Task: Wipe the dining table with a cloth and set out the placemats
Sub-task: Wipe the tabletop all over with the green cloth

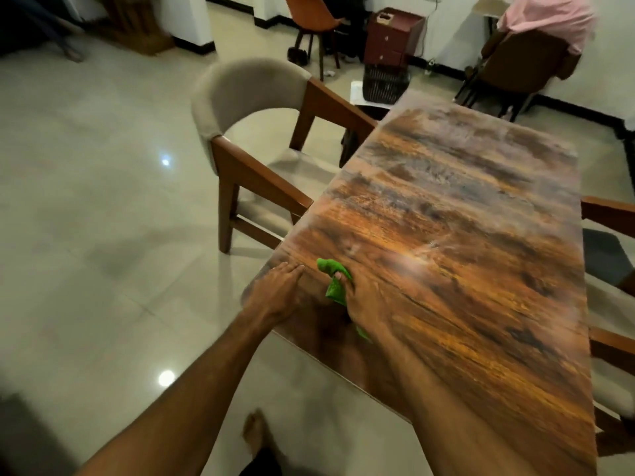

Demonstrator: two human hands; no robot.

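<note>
Two bare hands rest on the near left corner of the worktop. The left hand lies flat and palm down at the left edge, its fingers stretched out straight and held close together, touching the wood and holding nothing. Just beside it to the right, the right hand is blurred; its fingers are curled down onto a green cloth, pressing it against the surface, and one fingertip shows through the folds. The cloth is bunched and crumpled, a soft bright fabric, with one lump sticking out on the far side of the hand and a thin strip showing on the near side by the wrist.

The worktop is a long rectangle with rounded corners and a glossy top printed or grained in streaky orange and dark brown, with pale hazy smears across its far half. At the left side stands a chair with a curved, beige padded back and angular brown wooden arms and legs. The floor is of large, pale, shiny tiles that reflect two ceiling lights.
</note>
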